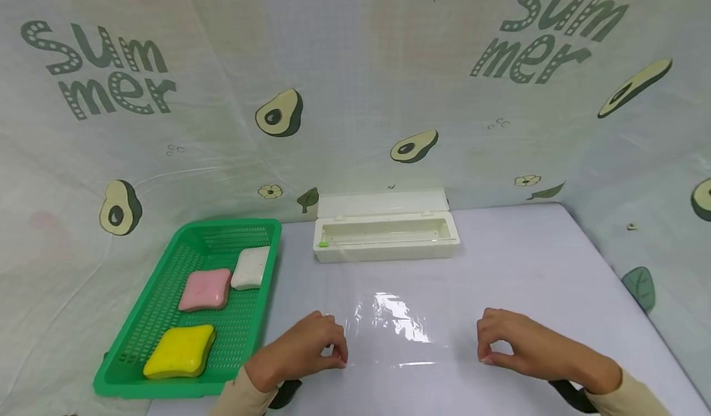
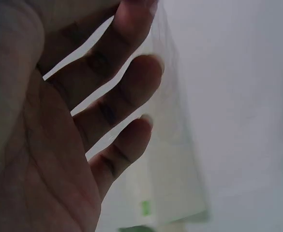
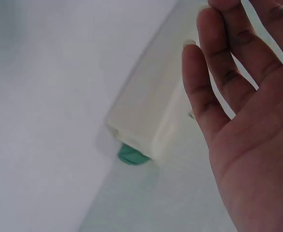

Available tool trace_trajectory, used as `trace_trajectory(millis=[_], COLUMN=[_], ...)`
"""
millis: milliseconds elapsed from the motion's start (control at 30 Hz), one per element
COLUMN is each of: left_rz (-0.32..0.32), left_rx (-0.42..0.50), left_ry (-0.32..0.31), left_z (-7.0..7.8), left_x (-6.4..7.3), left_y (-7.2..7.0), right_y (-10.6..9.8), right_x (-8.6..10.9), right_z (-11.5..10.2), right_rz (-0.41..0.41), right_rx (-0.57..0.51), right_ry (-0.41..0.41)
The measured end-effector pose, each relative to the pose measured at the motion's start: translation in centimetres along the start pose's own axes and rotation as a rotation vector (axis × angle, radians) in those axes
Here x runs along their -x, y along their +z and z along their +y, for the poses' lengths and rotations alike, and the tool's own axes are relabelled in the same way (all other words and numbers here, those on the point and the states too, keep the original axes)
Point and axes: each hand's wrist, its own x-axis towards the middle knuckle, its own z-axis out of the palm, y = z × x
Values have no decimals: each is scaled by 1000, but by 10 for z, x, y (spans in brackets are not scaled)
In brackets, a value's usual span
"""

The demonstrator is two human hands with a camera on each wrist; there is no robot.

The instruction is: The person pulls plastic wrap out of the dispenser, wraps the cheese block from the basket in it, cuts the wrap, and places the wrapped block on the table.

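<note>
Head view is showing the left hand point(image 1: 302, 349) and right hand point(image 1: 528, 344) pinching clear film point(image 1: 404, 323) near its close corners, thumbs meeting fingers, other fingers curving loosely. Film is spreading between them, nearer than the white box point(image 1: 386, 253). Pulling gently and evenly should be helping keep wrinkles away. Its near edge is running left to right; its long axis is probably running that way too.

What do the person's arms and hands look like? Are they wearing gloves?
No gloves! The left hand and right hand are bare. The left sleeve and right sleeve are plain beige. Something black, maybe a strap, shows under each wrist.
</note>
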Motion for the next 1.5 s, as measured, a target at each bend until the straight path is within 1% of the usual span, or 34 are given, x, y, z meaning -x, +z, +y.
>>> trace_trajectory(millis=[33, 100, 167, 233, 300, 367, 467, 567, 667, 733, 800, 867, 933, 967, 1000, 1067, 1100, 1167, 1200, 1233, 1300, 1333, 1400, 1500], left_rz=[-16, -31, -30, -22, -19, -23, -35, -45, -40, -35, -25, -13, 18, 48, 94, 206, 262, 354, 390, 408, 413, 410, 408, 408], left_rx=[-14, -64, -117, -173, -207, -225, -228, -212, -178, -128, -63, -8, 12, 6, -9, -35, -37, -52, -58, -52, -49, -55, -35, -10], left_ry=[-19, -37, -36, -25, -27, -39, -58, -70, -88, -108, -124, -145, -159, -163, -155, -121, -96, -83, -94, -116, -187, -241, -310, -346], left_z=[-3, -8, -12, -15, -17, -17, -16, -13, -11, -10, -9, -10, -13, -15, -18, -26, -32, -44, -50, -57, -71, -77, -90, -110], left_x=[-2, -5, -7, -8, -7, -5, 0, 6, 14, 18, 22, 25, 29, 30, 32, 35, 37, 42, 45, 48, 56, 60, 67, 74], left_y=[11, 31, 48, 63, 73, 80, 85, 85, 81, 75, 66, 52, 35, 26, 18, 0, -9, -27, -36, -44, -60, -67, -78, -87], right_y=[9, 26, 40, 52, 63, 72, 82, 88, 93, 95, 98, 100, 101, 102, 103, 104, 104, 105, 105, 105, 105, 106, 106, 106], right_x=[1, 4, 7, 10, 12, 14, 16, 18, 18, 18, 18, 18, 18, 18, 17, 17, 17, 17, 16, 16, 17, 17, 17, 17], right_z=[5, 14, 21, 26, 30, 33, 36, 36, 36, 36, 36, 36, 36, 36, 36, 36, 37, 36, 36, 36, 36, 36, 36, 36], right_rz=[-3, -5, 0, 2, 12, 27, 57, 83, 105, 125, 152, 170, 192, 198, 203, 211, 213, 214, 213, 213, 209, 210, 208, 208], right_rx=[-3, 0, 7, 27, 52, 88, 153, 210, 248, 275, 308, 326, 350, 355, 357, 354, 349, 342, 342, 340, 340, 341, 339, 325], right_ry=[8, 38, 61, 73, 57, 19, -54, -104, -124, -142, -164, -184, -205, -212, -217, -219, -219, -214, -213, -212, -211, -210, -210, -207])
